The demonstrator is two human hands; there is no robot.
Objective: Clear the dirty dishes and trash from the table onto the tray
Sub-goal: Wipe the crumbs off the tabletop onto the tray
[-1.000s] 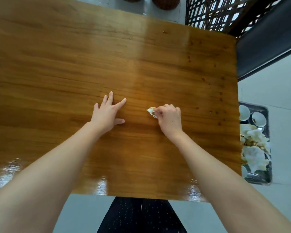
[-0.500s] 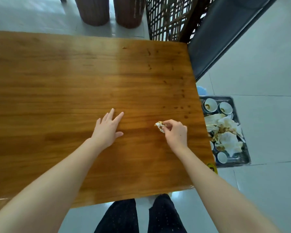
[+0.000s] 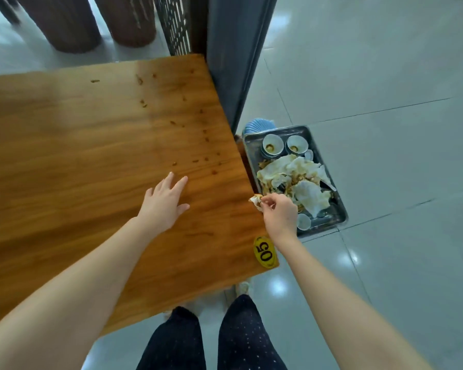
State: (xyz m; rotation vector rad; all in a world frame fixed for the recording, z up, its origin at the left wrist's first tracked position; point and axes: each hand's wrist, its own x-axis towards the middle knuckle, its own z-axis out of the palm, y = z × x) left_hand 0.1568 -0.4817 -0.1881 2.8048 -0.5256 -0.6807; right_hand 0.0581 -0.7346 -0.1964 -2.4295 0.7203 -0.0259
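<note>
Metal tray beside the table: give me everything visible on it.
The tray is a rectangular grey metal pan with a raised rim and rounded corners. It lies level beside the right edge of the table, lower than the tabletop; its support is hidden. Two soiled white bowls stand at its far end, crumpled stained napkins fill the middle, and a small white cup sits at the near end. The right hand, pinching a paper scrap, hovers over its near-left edge.

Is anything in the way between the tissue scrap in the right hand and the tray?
Nothing visible. The right hand pinches the tissue scrap at the table edge; the open tray lies just beyond, lower down.
</note>
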